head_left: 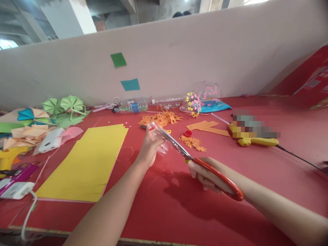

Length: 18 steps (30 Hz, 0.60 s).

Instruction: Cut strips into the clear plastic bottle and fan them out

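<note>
A pair of scissors (212,174) with red handles is gripped in my right hand (205,171), its blades pointing up and to the left. My left hand (149,145) is closed around a piece of clear plastic bottle (162,146) above the middle of the table. The scissor blades lie against the bottle piece near its upper edge; whether they are cutting is not clear. Just beyond my hands are a pile of orange paper stars (164,119), a smaller group of orange stars (194,142) and a red bottle ring (188,133).
Yellow paper sheets (84,160) lie to the left, beside a white device (51,140) and a yellow glue gun (9,157). On the right is another yellow glue gun (256,140) with a cord. A star-covered bottle piece (193,104) stands by the white partition (159,58).
</note>
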### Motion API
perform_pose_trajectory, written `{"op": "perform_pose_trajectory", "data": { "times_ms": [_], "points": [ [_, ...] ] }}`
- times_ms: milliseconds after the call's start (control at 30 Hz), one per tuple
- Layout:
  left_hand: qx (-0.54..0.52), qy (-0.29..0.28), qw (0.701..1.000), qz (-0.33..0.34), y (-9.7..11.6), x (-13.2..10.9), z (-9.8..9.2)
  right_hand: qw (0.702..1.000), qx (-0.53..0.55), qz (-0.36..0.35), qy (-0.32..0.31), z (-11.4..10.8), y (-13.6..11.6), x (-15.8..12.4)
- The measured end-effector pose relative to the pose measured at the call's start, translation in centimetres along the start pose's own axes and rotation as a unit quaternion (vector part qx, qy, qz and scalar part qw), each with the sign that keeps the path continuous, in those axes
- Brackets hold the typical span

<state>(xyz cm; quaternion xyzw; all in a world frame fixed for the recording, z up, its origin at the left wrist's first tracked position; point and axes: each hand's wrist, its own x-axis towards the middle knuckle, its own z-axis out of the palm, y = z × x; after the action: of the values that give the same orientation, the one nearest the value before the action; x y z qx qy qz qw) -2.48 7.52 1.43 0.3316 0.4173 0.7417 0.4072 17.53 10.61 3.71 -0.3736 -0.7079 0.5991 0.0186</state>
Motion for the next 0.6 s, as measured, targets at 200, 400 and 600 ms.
{"op": "perform_pose_trajectory", "data": {
  "times_ms": [200, 400, 600],
  "points": [
    [0.017, -0.04, 0.999, 0.002, -0.07, 0.06, -0.2, 1.0, -0.016, 0.023, 0.0, -0.08, -0.27, -0.04],
    [0.02, -0.034, 0.999, 0.006, -0.27, 0.15, -0.37, 0.999, -0.032, 0.04, 0.011, -0.01, -0.42, -0.15],
    [0.018, -0.036, 0.999, 0.006, -0.3, 0.22, -0.49, 0.999, -0.036, 0.036, 0.016, -0.07, -0.34, -0.16]
  ]
}}
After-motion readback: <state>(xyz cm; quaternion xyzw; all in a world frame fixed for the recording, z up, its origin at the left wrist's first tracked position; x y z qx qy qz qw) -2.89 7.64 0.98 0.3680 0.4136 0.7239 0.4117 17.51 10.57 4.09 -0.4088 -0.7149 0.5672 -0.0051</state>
